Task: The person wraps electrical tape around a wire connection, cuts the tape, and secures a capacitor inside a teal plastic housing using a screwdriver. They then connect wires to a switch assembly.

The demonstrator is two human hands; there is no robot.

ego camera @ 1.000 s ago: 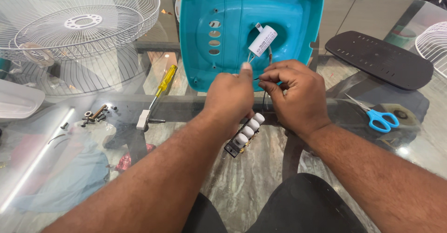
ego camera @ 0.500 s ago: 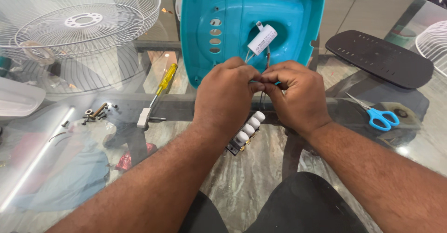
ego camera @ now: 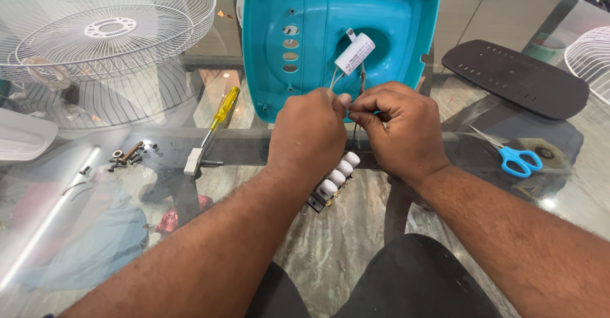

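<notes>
Closest to the person, a push-button switch block [ego camera: 335, 182] with a row of white keys hangs just under the hands, off the near edge of the glass counter [ego camera: 572, 184], dangling by its leads. Above it the left hand [ego camera: 309, 134] and right hand [ego camera: 399, 130] meet knuckle to knuckle, fingers [ego camera: 363, 109] pinched tight on the thin wires [ego camera: 335, 79] that run up to the white cylindrical capacitor [ego camera: 354, 54]. Neither hand has any slack in its grip; both are closed on the wire ends.

To my eye the join wants steady, small twists with the bare ends kept parallel, and the hanging switch block ought to be supported so its weight does not tug the strands apart.

Beyond the hands stands the turquoise fan base shell [ego camera: 340, 38], tilted up with its hollow side facing the person, capacitor inside it. To the left lie a yellow-handled screwdriver [ego camera: 218, 118], loose screws [ego camera: 127, 156] and a white fan grille [ego camera: 105, 29]; to the right, blue scissors [ego camera: 515, 156] and a black plate [ego camera: 515, 80].
</notes>
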